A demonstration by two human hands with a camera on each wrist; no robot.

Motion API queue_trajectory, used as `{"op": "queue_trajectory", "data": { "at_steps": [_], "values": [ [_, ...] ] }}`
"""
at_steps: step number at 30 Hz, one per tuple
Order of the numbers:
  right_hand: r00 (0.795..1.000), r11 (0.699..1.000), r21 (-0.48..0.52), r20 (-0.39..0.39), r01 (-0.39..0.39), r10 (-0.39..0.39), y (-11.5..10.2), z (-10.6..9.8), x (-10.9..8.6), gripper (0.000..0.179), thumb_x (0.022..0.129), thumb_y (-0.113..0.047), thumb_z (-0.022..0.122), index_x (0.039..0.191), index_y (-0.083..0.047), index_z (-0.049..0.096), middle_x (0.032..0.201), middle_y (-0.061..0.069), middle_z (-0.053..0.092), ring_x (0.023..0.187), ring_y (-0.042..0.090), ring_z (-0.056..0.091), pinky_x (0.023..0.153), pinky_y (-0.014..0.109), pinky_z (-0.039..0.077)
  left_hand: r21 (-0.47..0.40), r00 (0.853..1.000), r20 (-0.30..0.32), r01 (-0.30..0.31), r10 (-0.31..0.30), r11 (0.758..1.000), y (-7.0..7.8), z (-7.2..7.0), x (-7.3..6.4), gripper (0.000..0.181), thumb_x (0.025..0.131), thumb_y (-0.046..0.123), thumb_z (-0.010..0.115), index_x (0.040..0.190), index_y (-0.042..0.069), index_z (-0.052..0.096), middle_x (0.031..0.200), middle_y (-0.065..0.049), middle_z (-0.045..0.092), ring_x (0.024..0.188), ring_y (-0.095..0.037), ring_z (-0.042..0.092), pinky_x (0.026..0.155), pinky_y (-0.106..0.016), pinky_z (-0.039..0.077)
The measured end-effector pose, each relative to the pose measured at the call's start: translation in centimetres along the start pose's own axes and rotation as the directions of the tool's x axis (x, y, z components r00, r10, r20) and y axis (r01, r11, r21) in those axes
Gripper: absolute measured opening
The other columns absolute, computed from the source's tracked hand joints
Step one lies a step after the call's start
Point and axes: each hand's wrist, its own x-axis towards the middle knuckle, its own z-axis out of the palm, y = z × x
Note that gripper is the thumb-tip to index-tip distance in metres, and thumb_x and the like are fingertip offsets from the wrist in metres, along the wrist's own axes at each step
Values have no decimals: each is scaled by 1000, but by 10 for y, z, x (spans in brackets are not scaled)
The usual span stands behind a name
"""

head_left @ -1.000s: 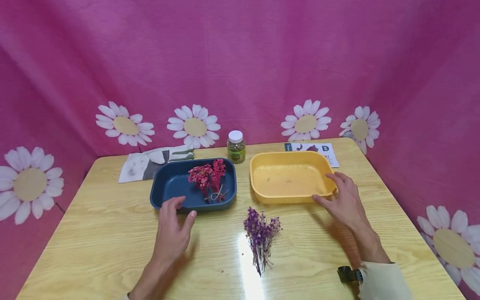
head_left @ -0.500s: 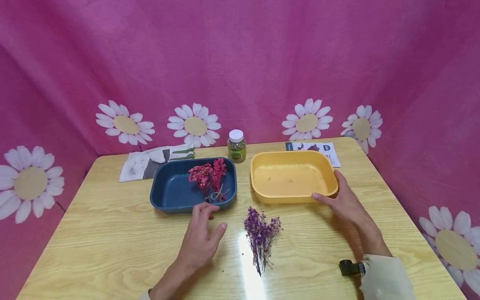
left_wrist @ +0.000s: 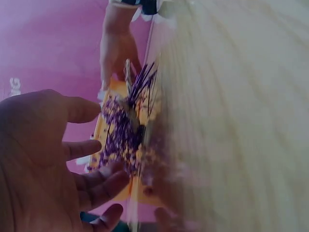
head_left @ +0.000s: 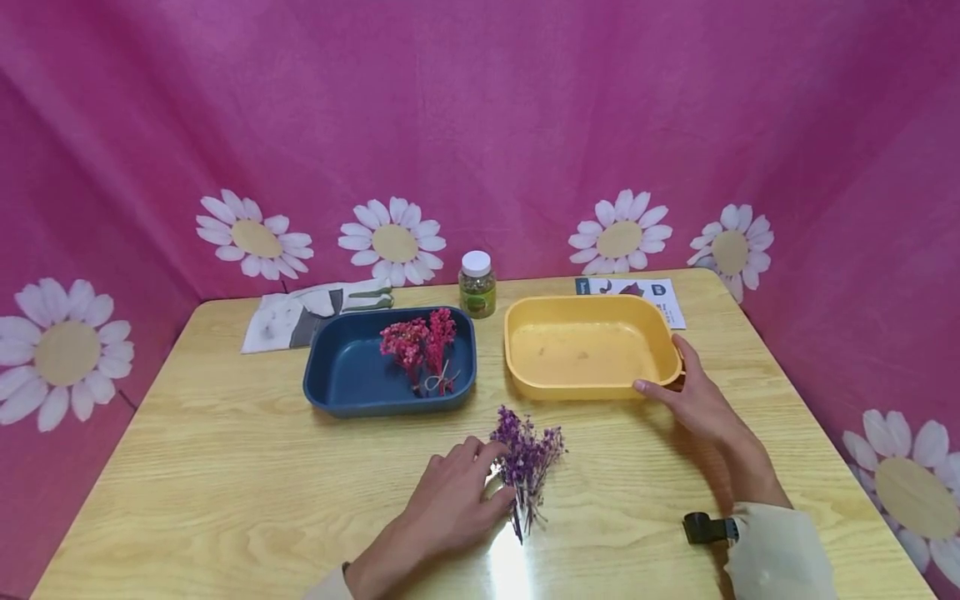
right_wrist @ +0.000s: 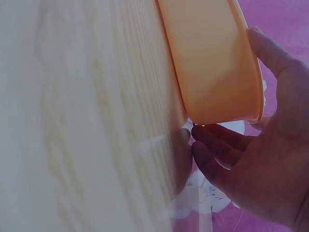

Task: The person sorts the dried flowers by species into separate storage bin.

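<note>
Our left hand [head_left: 456,502], fingers spread, is just beside the purple flowers [head_left: 528,457]; whether they touch, we cannot tell. Our right hand [head_left: 701,403] grips a corner of the yellow basin [head_left: 573,392]. Ahead of our left hand lies the blue basin [head_left: 375,409].

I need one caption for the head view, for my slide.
Left hand close to purple flowers, right hand holding a yellow tray, pink flowers inside a blue tray.

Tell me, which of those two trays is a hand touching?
The yellow tray, on the right: the right hand holds its near right corner. The blue tray, on the left, contains pink flowers; no hand touches it.
</note>
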Motion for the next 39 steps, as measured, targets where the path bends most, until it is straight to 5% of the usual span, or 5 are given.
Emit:
{"op": "queue_trajectory", "data": {
  "at_steps": [4,11,19,33,39],
  "values": [
    [1000,1000,16,-1,4,-3,1,1,1,113,86,-54,65,153,-20,-19,161,23,6,144,46,22,113,65,19,25,999,14,29,-29,999,10,4,2,40,92,47,53,127,26,54,103,4,60,92,-14,57,72,-31,38],
    [999,999,37,-14,33,-33,2,1,3,110,88,-50,65,154,-19,-17,162,21,3,145,45,20,114,64,19,8,974,-35,223,-223,975,18,6,5,45,84,60,59,88,16,53,69,5,51,63,-14,49,63,-31,35],
    [999,997,57,-17,47,-46,4,2,3,107,89,-47,66,155,-21,-15,163,19,5,144,44,23,114,63,21,-37,960,-26,278,-279,960,14,8,9,29,82,44,63,67,20,58,62,4,57,56,-16,53,52,-33,41],
    [1000,997,79,-22,18,-17,3,2,5,107,88,-48,65,154,-24,-15,164,14,2,146,41,20,115,62,18,-186,954,-207,178,-215,966,8,-6,5,21,81,25,65,65,25,52,57,12,55,53,-4,48,49,-21,36],
    [1000,998,55,-21,19,-18,5,2,4,107,89,-48,65,154,-26,-17,163,16,3,144,43,22,114,63,17,-377,944,-264,86,-196,922,10,-17,-4,19,79,20,71,66,22,58,52,12,51,45,3,41,49,-17,37]
  ]
}}
